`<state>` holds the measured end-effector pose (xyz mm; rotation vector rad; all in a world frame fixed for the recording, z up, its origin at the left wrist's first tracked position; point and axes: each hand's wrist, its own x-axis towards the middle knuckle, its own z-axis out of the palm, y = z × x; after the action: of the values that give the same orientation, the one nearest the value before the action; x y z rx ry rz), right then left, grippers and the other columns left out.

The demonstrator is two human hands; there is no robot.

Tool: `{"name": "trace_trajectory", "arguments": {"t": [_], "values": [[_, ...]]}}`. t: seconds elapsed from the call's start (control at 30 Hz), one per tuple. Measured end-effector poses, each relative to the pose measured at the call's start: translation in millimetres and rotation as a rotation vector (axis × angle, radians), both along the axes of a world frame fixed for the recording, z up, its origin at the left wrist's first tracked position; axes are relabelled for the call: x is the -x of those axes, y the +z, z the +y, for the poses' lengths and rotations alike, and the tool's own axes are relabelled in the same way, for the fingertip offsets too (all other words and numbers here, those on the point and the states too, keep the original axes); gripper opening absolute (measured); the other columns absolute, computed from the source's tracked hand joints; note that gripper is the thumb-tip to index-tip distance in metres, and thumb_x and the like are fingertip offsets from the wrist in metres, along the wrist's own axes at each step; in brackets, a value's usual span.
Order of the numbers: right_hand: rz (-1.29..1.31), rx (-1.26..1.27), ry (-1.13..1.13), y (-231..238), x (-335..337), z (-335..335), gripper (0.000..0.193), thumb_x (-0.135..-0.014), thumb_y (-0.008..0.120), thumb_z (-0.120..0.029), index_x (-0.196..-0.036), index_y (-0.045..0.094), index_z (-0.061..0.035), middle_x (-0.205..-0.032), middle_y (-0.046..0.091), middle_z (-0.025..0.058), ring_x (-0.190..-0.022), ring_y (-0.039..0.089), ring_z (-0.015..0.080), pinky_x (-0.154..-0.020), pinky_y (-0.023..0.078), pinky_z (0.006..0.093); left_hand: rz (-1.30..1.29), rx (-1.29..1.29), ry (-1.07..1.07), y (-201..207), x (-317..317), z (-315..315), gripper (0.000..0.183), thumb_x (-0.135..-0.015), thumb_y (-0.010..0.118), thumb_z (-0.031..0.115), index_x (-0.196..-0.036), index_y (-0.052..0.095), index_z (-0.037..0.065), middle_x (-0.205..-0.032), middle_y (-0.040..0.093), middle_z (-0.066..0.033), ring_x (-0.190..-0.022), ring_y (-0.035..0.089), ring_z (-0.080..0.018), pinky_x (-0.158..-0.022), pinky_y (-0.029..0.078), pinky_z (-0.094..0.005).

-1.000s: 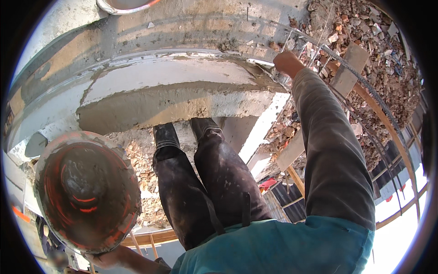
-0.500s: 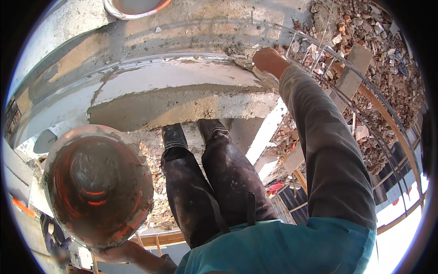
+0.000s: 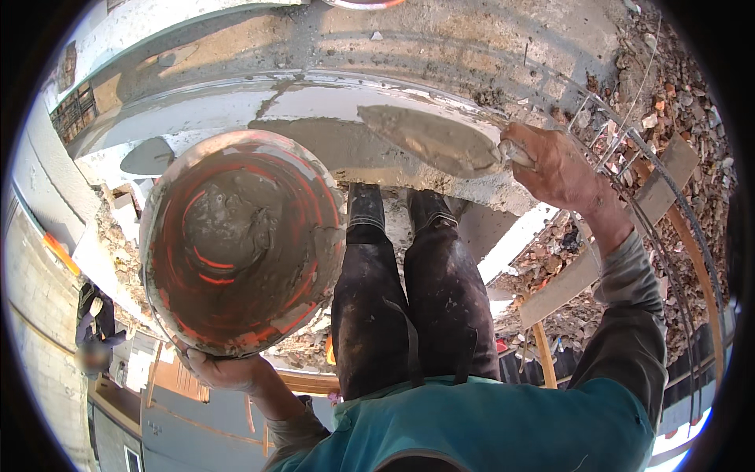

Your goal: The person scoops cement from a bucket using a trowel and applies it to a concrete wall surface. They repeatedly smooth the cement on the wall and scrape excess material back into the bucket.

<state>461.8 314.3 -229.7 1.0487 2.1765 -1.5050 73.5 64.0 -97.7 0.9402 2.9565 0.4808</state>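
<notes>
My left hand (image 3: 228, 371) grips the near underside rim of a round orange basin (image 3: 324, 175), its fingers partly hidden beneath. Wet grey mortar (image 3: 228, 224) coats the basin's inside and is heaped in its middle. My right hand (image 3: 550, 167) is closed around the handle of a trowel (image 3: 429, 140), whose long pointed blade is smeared with mortar. This blade extends leftward over a mortar-edged ledge (image 3: 314, 145), with its tip toward the ledge's pale top; whether it touches is unclear. My boots and legs stand below the ledge.
Bent steel bars (image 3: 668, 185) and a plank (image 3: 570, 287) lie to the right, over broken rubble (image 3: 692, 102). A flat grey rounded piece (image 3: 148, 156) sits beyond the basin. Another person (image 3: 96, 318) is far off at lower left. Part of another basin (image 3: 366, 3) shows at the top.
My right hand has come back from the ledge's far right side, bringing the trowel blade into full view. The basin has shifted up and right in the picture, and the whole view has also shifted.
</notes>
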Motion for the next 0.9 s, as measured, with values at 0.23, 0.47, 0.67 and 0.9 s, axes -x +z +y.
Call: {"name": "trace_trajectory", "arguments": {"t": [0.23,0.47,0.67,0.9], "values": [[0.089,-0.356,0.422,36,155,-36,0.02,-0.08,0.055,-0.007,-0.098,0.05,-0.0016,-0.083,0.058,0.0144,-0.078,0.064,0.0299,-0.063,0.053,0.0381,-0.17,-0.275,-0.103,-6,-30,43,0.025,-0.082,0.04,0.015,-0.067,0.051,-0.002,-0.072,0.052,-0.0079,-0.06,0.042,-0.0112,-0.052,0.035,-0.0261],[0.18,-0.09,0.575,30,183,-48,0.038,-0.079,0.055,-0.003,-0.115,0.047,0.0013,-0.082,0.061,0.0178,-0.081,0.065,0.034,-0.071,0.053,0.042,-0.317,-0.337,-0.199,-6,-34,58,0.028,-0.077,0.042,0.016,-0.079,0.061,-0.006,-0.063,0.051,-0.007,-0.057,0.043,-0.0114,-0.051,0.035,-0.0256],[0.402,0.167,0.378,17,163,-65,0.047,-0.071,0.065,-0.004,-0.115,0.049,-0.0011,-0.081,0.061,0.0184,-0.078,0.063,0.035,-0.067,0.051,0.043,0.209,-0.229,-0.62,-22,-8,39,0.023,-0.089,0.043,0.016,-0.075,0.05,0.0,-0.076,0.056,-0.0125,-0.057,0.049,-0.023,-0.051,0.04,-0.0323],[0.49,0.256,0.071,15,71,-42,0.032,-0.069,0.067,-0.006,-0.099,0.055,-0.006,-0.078,0.062,0.0137,-0.076,0.064,0.0323,-0.064,0.049,0.042,0.134,-0.123,0.072,-11,28,47,0.028,-0.092,0.045,0.02,-0.093,0.058,-0.005,-0.109,0.058,-0.02,-0.096,0.057,-0.0313,-0.081,0.047,-0.0394]]}}
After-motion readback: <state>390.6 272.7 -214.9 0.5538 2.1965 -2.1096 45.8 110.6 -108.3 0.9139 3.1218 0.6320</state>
